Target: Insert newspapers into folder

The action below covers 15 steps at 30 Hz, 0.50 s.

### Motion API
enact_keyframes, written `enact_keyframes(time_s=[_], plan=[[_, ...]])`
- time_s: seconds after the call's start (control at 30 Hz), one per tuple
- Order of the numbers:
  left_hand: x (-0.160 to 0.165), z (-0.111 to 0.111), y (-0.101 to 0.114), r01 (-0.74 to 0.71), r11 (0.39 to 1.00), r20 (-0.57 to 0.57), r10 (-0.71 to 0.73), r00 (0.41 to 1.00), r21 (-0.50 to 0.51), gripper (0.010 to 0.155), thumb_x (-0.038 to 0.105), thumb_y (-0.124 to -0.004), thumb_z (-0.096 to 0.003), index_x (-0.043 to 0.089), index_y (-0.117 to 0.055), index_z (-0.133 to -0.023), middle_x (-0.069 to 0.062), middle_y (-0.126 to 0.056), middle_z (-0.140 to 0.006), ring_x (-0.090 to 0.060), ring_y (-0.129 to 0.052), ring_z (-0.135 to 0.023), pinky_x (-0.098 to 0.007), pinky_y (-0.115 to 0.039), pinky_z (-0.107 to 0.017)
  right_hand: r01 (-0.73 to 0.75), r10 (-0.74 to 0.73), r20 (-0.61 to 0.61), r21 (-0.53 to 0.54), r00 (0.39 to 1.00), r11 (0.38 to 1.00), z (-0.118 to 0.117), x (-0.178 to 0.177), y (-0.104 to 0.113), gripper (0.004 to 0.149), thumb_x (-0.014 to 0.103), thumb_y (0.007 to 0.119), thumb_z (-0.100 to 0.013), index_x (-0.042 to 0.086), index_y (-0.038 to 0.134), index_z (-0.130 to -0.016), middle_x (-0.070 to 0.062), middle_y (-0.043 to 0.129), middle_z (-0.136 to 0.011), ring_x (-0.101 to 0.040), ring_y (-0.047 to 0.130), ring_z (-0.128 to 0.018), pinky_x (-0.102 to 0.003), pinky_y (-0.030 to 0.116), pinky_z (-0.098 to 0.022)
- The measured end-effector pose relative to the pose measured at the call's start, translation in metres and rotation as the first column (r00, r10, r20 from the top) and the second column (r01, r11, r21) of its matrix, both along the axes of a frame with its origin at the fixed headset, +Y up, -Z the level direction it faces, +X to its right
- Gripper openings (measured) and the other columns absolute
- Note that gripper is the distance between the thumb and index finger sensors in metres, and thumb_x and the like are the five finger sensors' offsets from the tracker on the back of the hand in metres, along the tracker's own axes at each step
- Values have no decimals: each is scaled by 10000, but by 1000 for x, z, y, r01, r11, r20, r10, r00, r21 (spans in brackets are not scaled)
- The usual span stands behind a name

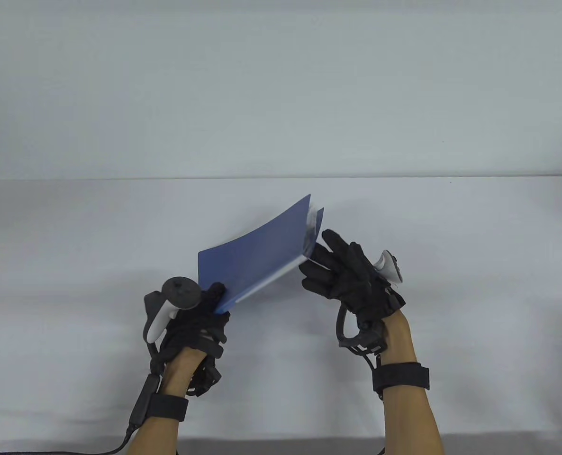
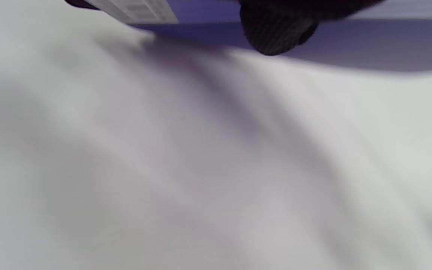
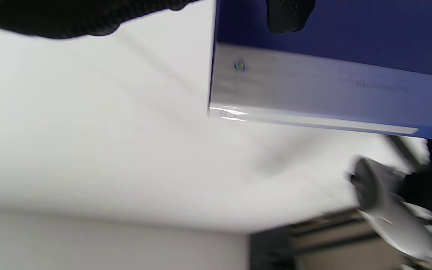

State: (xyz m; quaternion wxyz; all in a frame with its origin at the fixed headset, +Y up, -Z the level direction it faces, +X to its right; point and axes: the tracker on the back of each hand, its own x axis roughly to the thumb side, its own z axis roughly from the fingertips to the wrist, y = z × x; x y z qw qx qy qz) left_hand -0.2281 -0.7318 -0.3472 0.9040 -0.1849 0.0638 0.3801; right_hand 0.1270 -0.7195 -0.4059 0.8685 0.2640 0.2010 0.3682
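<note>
Blue plastic folder (image 1: 257, 251), printed newspaper sheets (image 1: 312, 227) showing at its far edge, held tilted above the white table (image 1: 475, 227).

The left hand (image 1: 200, 317) pinches the near corner; the right hand (image 1: 342, 275), fingers extended, props the open side. Should that support slacken, the sheets could slide out.

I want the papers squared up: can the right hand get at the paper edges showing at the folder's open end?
Probably yes. The right hand already touches the blue folder just below the paper edges, nothing lies between, and the left hand grips the opposite corner.
</note>
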Motion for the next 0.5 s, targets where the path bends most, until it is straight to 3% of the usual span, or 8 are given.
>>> enact_keyframes(time_s=[0.07,0.1,0.17,0.2,0.3,0.4,0.47,0.5], plan=[[-10,5,11,-75,983,-64,86,994,167,629,416,-700,-627,492,-333,-1132,26,-491,-1228,-337,-553,-1182,-601,-486,-885,-307,305,149,-14,941,952,0,4,-4,761,506,613,-614,105,227,-1133,-314,210,-1069,-579,436,-941,-730,372,-630],[-14,7,14,-115,965,-73,135,988,234,606,392,-699,-627,504,-369,-1122,42,-530,-1214,-311,-604,-1161,-559,-528,-888,-572,567,160,-12,808,820,1,4,-11,797,517,608,-614,82,177,-1124,-309,187,-1069,-579,413,-948,-734,361,-630],[-18,10,18,-259,908,-60,294,954,330,615,367,-702,-624,514,-379,-1126,44,-612,-1181,-285,-716,-1098,-503,-633,-857,-825,820,92,42,565,563,0,1,-26,873,564,564,-616,60,20,-1076,-289,79,-1056,-601,252,-958,-750,308,-618],[-20,11,19,-355,862,-35,393,919,361,640,365,-699,-621,519,-354,-1138,40,-639,-1168,-279,-762,-1066,-487,-671,-835,-841,839,62,33,541,540,0,-2,-33,903,567,559,-617,46,-42,-1045,-281,10,-1037,-614,137,-940,-759,259,-605],[-24,7,10,-650,684,1,689,725,332,737,349,-687,-620,463,-216,-1176,-4,-720,-1112,-296,-879,-950,-480,-752,-750,-797,802,48,-88,596,597,0,-10,-47,957,573,584,-606,14,-75,-1016,-290,-27,-1014,-615,71,-920,-765,215,-590],[-23,2,-8,-821,553,-23,831,556,138,803,352,-654,-626,473,-27,-1113,-21,-710,-1114,-317,-907,-900,-481,-775,-704,-737,736,-67,-127,674,664,0,-18,-54,829,526,597,-607,-50,181,-1034,-331,263,-984,-568,453,-880,-704,377,-619],[-26,1,-18,-787,606,-74,795,602,113,791,351,-643,-629,477,-22,-1103,-41,-705,-1117,-335,-916,-864,-485,-781,-674,-681,669,-128,-131,732,721,-1,-22,-55,546,383,605,-628,-13,442,-967,-268,562,-875,-434,750,-712,-620,558,-587],[-29,0,-22,-726,679,-100,734,671,110,790,357,-640,-627,460,-19,-1104,-39,-713,-1111,-315,-945,-831,-465,-805,-654,-712,702,-121,-143,702,687,1,-22,-54,470,322,613,-622,-22,525,-929,-254,654,-808,-382,834,-617,-582,626,-556]])
